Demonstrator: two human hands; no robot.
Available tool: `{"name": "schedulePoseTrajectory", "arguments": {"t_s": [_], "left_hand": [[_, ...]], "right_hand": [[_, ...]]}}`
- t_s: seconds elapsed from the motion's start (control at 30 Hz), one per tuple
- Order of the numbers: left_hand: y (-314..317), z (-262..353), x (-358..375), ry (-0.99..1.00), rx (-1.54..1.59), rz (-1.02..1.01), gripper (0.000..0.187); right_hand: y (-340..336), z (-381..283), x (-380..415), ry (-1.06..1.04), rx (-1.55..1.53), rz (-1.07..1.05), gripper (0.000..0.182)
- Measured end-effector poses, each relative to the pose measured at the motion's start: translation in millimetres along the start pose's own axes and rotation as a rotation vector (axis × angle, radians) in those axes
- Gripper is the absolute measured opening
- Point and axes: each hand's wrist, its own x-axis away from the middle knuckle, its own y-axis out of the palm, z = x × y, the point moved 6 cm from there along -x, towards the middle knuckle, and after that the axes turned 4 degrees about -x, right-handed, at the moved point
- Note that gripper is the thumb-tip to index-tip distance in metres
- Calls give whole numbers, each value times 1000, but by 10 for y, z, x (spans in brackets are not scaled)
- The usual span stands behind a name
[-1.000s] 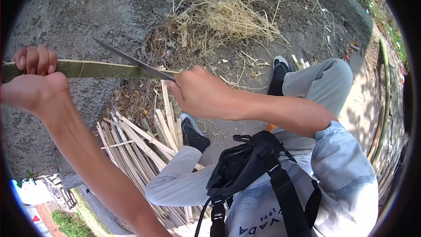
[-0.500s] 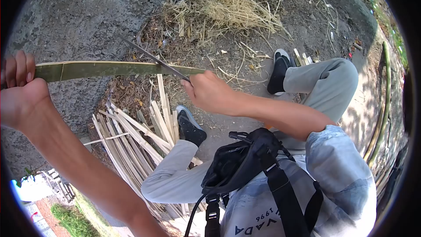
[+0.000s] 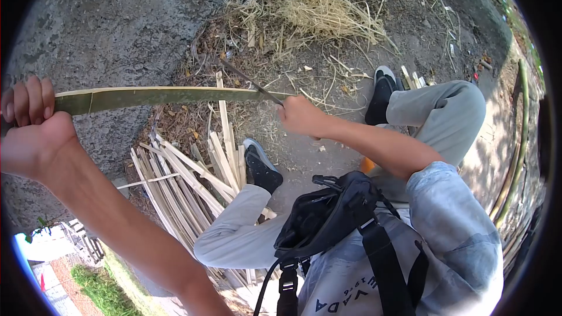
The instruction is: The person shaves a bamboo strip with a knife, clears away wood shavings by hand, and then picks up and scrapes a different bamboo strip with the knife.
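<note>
My left hand (image 3: 29,129) was closed around one end of the green bamboo strip (image 3: 158,96), held level above the ground. My right hand (image 3: 301,117) gripped the knife (image 3: 249,83), blade laid against the strip's far end, above the pile of split slats (image 3: 187,181).

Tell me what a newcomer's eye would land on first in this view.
First, the long green bamboo strip held level across the upper middle, gripped at its left end by the left hand. Next, the right hand at centre, holding a dark knife whose blade lies against the strip. Below the strip, a pile of pale split bamboo slats lies on the ground beside a black shoe.
</note>
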Motion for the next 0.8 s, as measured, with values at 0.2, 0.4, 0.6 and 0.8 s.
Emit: {"name": "schedulePoseTrajectory", "arguments": {"t_s": [0.2, 0.4, 0.6, 0.8], "left_hand": [[291, 15, 41, 82, -50, 12, 28], [295, 31, 25, 23, 6, -91, 35], [-10, -57, -177, 21, -44, -56, 29], [-139, -106, -261, 20, 11, -134, 27]], "right_hand": [[-407, -624, 70, 26, -49, 5, 40], [-74, -89, 80, 18, -15, -44, 41], [-163, -138, 93, 88, -89, -22, 43], [338, 574, 83, 86, -76, 180, 43]]}}
